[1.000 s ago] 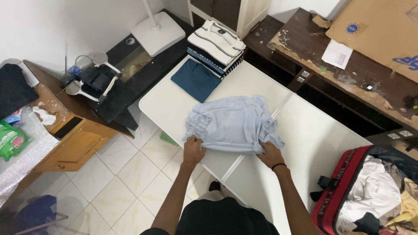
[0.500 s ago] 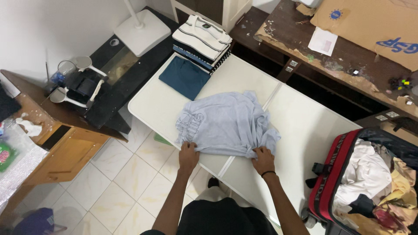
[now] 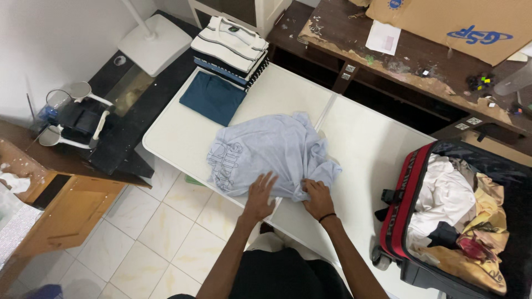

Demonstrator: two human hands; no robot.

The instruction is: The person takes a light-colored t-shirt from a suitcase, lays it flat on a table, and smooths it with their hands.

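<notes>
A crumpled light blue T-shirt [image 3: 266, 152] with a printed front lies on the white folding table [image 3: 366, 144]. My left hand [image 3: 260, 195] rests flat on its near edge with the fingers spread. Beside it, my right hand [image 3: 317, 198], with a black band at the wrist, pinches the bunched cloth at the shirt's near right corner. A folded dark blue shirt [image 3: 212, 98] lies at the table's far left, and behind it stands a stack of folded striped shirts [image 3: 228, 50].
An open red and black suitcase [image 3: 449, 216] full of loose clothes sits at the right. A worn dark desk [image 3: 410, 61] with cardboard stands beyond the table. At the left are a low black stand [image 3: 133, 105], a white fan base [image 3: 154, 36] and a wooden cabinet [image 3: 66, 205].
My left hand slid right along the shirt's near edge and opened flat, close to my right hand. The view shifted, so the table sits further left.
</notes>
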